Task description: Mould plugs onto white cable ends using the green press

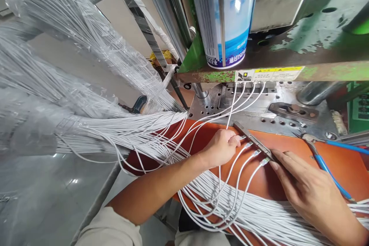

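A green machine [201, 76] fills the upper right, its frame rusted and chipped at the edge. To the left hang thick bundles of white cables in clear plastic wrap [72, 34]. Under the hands is an orange tabletop [346, 169], crossed by a wide spread of loose white cables [248, 198]. On the machine's ledge stands a blue and white can [227, 19], with a label stuck to the ledge's front edge just beside it. Below that ledge, 4 white cables [252, 94] run out from the machine's metal base [245, 117].

The right hand [311, 182] is at the near end of a slim metal bar [253, 141], its fingers and thumb grasping that end. The left hand [221, 148] is at the far end, its fingers pinching a cable's plug against the bar's side. Blue-handled pliers [325, 167] (their handles spread apart) lie on the tabletop to the right of the bar. A dark clamp [294, 111] sits on the metal base. The bar is held tilted above the tabletop, between the hands, and 3 more small clear plugs [256, 153] sit in a row along it, their cables curving down toward the loose ones.
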The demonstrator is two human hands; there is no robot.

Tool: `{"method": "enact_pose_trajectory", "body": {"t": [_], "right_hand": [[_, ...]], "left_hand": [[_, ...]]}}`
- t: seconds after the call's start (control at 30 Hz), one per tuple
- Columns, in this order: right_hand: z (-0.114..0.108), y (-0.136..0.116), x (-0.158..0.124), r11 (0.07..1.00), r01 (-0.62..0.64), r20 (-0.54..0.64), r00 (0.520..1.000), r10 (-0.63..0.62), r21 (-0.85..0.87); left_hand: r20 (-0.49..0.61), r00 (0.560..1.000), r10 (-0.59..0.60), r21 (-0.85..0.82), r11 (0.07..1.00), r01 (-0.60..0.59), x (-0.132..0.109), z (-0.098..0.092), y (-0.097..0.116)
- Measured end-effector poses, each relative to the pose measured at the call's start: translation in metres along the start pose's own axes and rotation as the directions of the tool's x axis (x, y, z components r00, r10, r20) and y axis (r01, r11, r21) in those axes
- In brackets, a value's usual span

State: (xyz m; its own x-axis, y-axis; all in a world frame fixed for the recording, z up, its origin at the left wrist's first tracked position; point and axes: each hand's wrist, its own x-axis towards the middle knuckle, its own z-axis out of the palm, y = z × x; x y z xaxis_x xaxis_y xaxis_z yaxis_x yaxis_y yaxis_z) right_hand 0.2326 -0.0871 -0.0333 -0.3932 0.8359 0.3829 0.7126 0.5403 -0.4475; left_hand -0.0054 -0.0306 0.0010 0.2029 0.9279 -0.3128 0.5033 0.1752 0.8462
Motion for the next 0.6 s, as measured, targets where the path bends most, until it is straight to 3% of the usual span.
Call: {"method": "enact_pose_trajectory", "body": {"t": [0.2, 0.3, 0.4, 0.5, 0.6], "right_hand": [[-0.008, 0.010, -0.001, 0.994, 0.109, 0.061, 0.992, -0.107, -0.025], [-0.009, 0.013, -0.010, 0.985, 0.126, 0.113, 0.987, -0.113, -0.117], [-0.012, 0.011, -0.006, 0.974, 0.054, 0.101, 0.994, -0.033, -0.221], [-0.021, 0.011, 0.040, 0.982, -0.009, -0.007, 1.000, 0.007, -0.190], [-0.034, 0.026, 0.119, 0.973, -0.176, -0.133, 0.979, 0.157, -0.148]], "left_hand": [[0.020, 0.997, 0.075, 0.005, 0.997, -0.075, 0.001, 0.003, -0.003], [0.077, 0.981, 0.180, 0.305, 0.932, -0.195, -0.004, -0.004, 0.004], [0.074, 0.942, 0.328, 0.593, 0.745, -0.306, -0.015, -0.021, 0.019], [-0.095, 0.874, 0.476, 0.680, 0.672, -0.292, -0.017, -0.040, 0.031], [-0.268, 0.786, 0.557, 0.734, 0.646, -0.208, -0.001, -0.046, 0.034]]}}
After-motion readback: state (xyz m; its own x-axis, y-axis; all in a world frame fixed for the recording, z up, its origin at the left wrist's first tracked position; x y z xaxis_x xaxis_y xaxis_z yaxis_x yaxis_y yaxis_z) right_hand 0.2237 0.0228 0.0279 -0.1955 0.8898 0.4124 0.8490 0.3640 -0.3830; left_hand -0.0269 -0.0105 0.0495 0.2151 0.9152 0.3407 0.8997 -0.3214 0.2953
